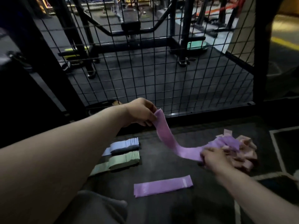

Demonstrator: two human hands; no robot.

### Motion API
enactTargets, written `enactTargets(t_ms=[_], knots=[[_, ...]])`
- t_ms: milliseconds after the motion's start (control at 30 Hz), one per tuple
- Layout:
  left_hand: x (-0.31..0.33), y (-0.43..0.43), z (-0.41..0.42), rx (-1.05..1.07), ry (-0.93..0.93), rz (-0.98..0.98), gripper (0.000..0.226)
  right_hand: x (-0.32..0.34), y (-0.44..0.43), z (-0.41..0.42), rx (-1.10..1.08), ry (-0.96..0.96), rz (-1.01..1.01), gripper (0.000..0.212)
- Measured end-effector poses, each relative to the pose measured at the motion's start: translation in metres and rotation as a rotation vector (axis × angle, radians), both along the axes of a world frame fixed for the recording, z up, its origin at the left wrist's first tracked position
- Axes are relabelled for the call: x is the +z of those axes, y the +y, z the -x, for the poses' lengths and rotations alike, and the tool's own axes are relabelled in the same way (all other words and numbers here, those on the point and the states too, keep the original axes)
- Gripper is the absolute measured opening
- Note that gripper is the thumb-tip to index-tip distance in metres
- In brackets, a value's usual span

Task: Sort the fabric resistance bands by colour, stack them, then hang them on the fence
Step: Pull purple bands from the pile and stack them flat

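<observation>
My left hand (141,112) pinches one end of a purple band (168,139) and holds it up above the dark floor. The band sags down to my right hand (213,158), which grips its other end at the edge of a loose heap of purple and pink bands (239,151). One purple band (163,185) lies flat on the floor in front of me. To the left sit a neat blue stack (125,145) and a green stack (123,160). The black wire fence (161,70) stands just behind.
A black frame post (260,50) bounds the fence on the right, and a dark panel stands at the left. Gym machines show beyond the mesh. White lines (275,146) mark the floor at the right. My knee (97,207) is at the bottom.
</observation>
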State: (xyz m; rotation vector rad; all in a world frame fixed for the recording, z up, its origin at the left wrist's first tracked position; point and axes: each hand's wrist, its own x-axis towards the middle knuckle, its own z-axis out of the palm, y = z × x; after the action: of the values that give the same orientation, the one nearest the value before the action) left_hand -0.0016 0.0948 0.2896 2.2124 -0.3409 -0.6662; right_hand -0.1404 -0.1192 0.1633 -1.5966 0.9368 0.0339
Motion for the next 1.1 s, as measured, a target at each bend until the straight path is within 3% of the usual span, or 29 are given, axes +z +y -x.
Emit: enactTargets(t_ms=[67, 133, 200, 300, 367, 433, 500, 567, 667, 867, 1000, 1100], knots=[[0.010, -0.007, 0.019, -0.032, -0.026, 0.003, 0.006, 0.010, 0.004, -0.001, 0.111, -0.002, 0.199, 0.047], [0.018, -0.015, 0.038, -0.059, -0.085, -0.003, 0.008, 0.032, 0.012, -0.003, 0.236, -0.171, 0.304, 0.061], [0.023, -0.022, 0.057, -0.085, -0.177, -0.006, 0.007, 0.060, 0.022, -0.003, 0.417, -0.398, 0.189, 0.053], [0.022, -0.029, 0.071, -0.093, -0.256, 0.017, 0.008, 0.089, 0.033, 0.003, 0.613, -0.529, 0.139, 0.032], [0.022, -0.026, 0.078, -0.083, -0.231, 0.099, 0.006, 0.100, 0.038, 0.010, 0.601, -0.569, 0.179, 0.026], [0.023, -0.021, 0.083, -0.045, -0.093, 0.308, 0.012, 0.104, 0.038, 0.014, 0.532, -0.594, 0.138, 0.020], [0.025, -0.016, 0.090, 0.015, 0.127, 0.560, 0.031, 0.109, 0.038, 0.019, 0.467, -0.602, 0.089, 0.017], [0.021, -0.013, 0.094, 0.030, 0.304, 0.661, 0.050, 0.116, 0.038, 0.022, 0.416, -0.620, 0.076, 0.011], [0.009, -0.010, 0.103, -0.068, 0.337, 0.527, 0.049, 0.128, 0.039, 0.026, 0.317, -0.625, -0.082, 0.006], [0.005, -0.007, 0.111, -0.158, 0.243, 0.388, 0.008, 0.141, 0.030, 0.033, 0.283, -0.622, -0.169, 0.013], [0.003, -0.009, 0.109, -0.113, 0.247, 0.412, 0.008, 0.141, 0.024, 0.037, 0.275, -0.612, -0.246, 0.011], [-0.001, -0.007, 0.109, -0.085, 0.290, 0.418, 0.012, 0.136, 0.019, 0.035, 0.304, -0.538, -0.197, 0.017]])
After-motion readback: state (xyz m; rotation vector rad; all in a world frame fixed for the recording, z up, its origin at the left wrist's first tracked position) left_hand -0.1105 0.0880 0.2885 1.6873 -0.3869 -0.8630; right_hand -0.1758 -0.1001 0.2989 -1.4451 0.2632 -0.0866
